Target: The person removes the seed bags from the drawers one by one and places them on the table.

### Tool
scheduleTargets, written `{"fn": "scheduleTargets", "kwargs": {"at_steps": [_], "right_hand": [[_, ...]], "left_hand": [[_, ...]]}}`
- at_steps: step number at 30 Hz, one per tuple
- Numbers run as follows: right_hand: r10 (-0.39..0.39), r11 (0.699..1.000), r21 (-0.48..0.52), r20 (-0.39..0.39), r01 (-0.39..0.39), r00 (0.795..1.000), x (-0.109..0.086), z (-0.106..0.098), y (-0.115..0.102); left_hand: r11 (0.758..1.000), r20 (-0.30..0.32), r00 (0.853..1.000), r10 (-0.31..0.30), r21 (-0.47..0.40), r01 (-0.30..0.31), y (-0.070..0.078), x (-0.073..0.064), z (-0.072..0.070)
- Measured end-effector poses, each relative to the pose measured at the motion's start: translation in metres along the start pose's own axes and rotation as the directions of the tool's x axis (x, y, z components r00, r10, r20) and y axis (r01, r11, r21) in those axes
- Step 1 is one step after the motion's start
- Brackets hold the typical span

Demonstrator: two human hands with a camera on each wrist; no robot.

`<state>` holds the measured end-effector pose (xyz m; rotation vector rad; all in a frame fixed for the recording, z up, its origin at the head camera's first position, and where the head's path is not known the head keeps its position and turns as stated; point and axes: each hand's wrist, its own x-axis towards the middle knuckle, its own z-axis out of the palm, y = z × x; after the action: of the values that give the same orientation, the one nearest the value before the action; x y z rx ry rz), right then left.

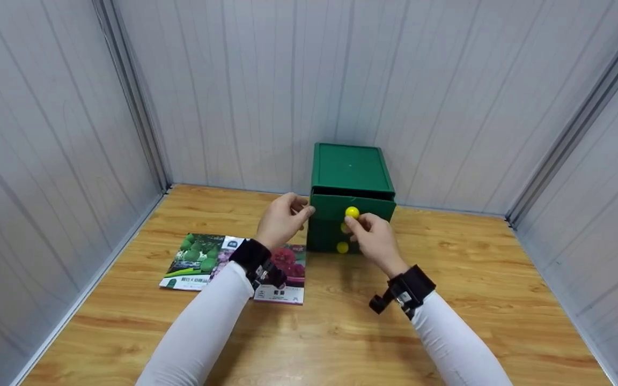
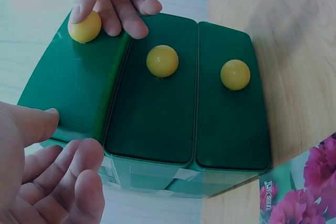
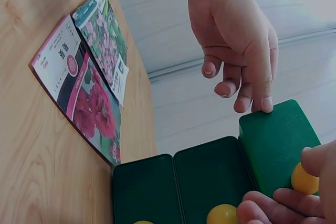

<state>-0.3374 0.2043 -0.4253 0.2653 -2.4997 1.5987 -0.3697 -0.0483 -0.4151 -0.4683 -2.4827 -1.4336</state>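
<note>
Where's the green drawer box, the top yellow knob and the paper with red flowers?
Green drawer box (image 1: pixel 351 170): head view, top panel.
Top yellow knob (image 2: pixel 85 29): left wrist view, rounded front.
Paper with red flowers (image 3: pixel 88 98): right wrist view, printed front.

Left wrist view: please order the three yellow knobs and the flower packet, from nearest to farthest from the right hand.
1. Top knob: touching the right hand.
2. Middle knob: on the middle drawer.
3. Bottom knob: on the lowest drawer.
4. Flower packet: picture's lower right.
</note>
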Motion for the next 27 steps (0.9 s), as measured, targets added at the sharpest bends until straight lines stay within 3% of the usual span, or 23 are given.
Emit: {"fn": "scheduleTargets", "kwargs": {"at_steps": [15, 27], "right_hand": [[-0.001, 1.0, -0.015, 0.007, 0.001, 1.0, 0.014, -0.001, 0.002], [0.019, 0.999, -0.038, 0.011, -0.018, 1.0, 0.023, -0.002, 0.002]], "left_hand": [[0.993, 0.003, 0.999, 0.047, 0.11, -0.047, 0.002, 0.012, 0.002], [0.969, -0.011, 0.997, 0.073, 0.237, -0.068, 0.004, 0.02, 0.003]]}}
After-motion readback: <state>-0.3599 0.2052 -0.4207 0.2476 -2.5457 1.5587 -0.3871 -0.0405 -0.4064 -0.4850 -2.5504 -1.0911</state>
